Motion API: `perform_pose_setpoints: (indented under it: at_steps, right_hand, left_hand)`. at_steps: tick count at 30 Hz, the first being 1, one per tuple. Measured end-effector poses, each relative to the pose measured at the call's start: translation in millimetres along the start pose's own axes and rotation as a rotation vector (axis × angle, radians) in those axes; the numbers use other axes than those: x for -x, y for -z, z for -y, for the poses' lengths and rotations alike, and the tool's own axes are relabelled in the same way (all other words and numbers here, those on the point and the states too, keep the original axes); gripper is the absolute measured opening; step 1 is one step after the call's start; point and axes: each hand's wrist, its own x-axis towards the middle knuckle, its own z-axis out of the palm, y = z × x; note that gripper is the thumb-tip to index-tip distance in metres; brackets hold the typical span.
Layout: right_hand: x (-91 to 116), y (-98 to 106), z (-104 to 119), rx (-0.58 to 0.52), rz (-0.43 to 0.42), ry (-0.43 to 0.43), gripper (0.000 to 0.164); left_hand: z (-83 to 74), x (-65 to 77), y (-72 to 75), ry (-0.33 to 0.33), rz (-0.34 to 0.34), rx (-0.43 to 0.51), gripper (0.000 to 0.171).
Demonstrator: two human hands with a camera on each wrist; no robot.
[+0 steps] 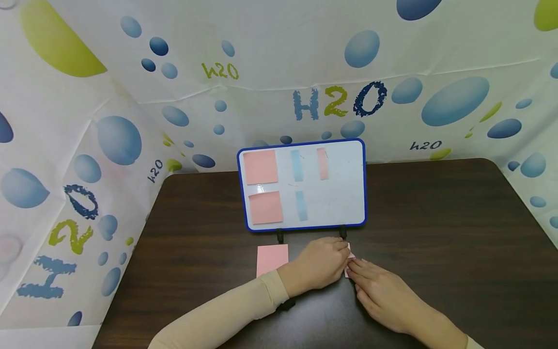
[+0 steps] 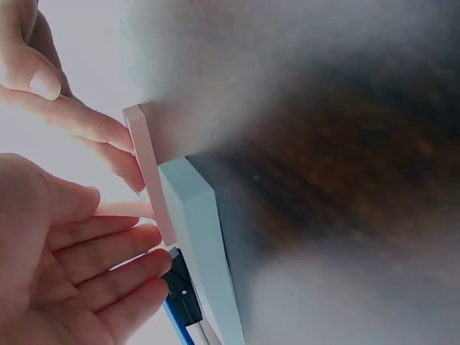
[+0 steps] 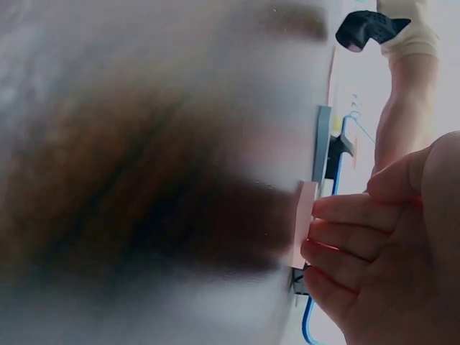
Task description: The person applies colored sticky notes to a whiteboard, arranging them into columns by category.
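A narrow pink sticky-note pad (image 2: 149, 162) lies on the table between the two hands, with a thicker light-blue pad (image 2: 198, 208) beside it. At the far end of the pink pad is my left hand (image 1: 320, 264); its fingers are fairly straight in the left wrist view, fingertips right at the pad's edge. My right hand (image 1: 388, 295) rests its straight fingertips on the same pad from the right, as the right wrist view shows too. A square pink pad (image 1: 272, 259) sits left of the left hand, partly behind that forearm.
A blue-framed whiteboard (image 1: 344, 198) stands tilted on black feet (image 1: 343, 232) just beyond the hands. On it are two large pink notes (image 1: 260, 167), two blue strips (image 1: 297, 166) and one pink strip (image 1: 322, 164). A printed curtain (image 1: 270, 53) hangs behind the dark table (image 1: 436, 218).
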Motion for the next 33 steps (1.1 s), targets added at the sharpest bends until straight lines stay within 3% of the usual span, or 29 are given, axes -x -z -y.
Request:
perform_pose_setpoints:
  at_steps: [16,33]
  right_hand:
    - [-2.9,1.9,0.8,-0.015,0.029,-0.004,0.04]
    - [-3.3,5.1,2.7,-0.032,0.067,-0.039,0.04]
  left_hand:
    - [4.7,-0.3,-0.4,0.058,-0.046,0.114,0.029]
    - [9.7,1.1,3.6,0.087,-0.101,0.151,0.03]
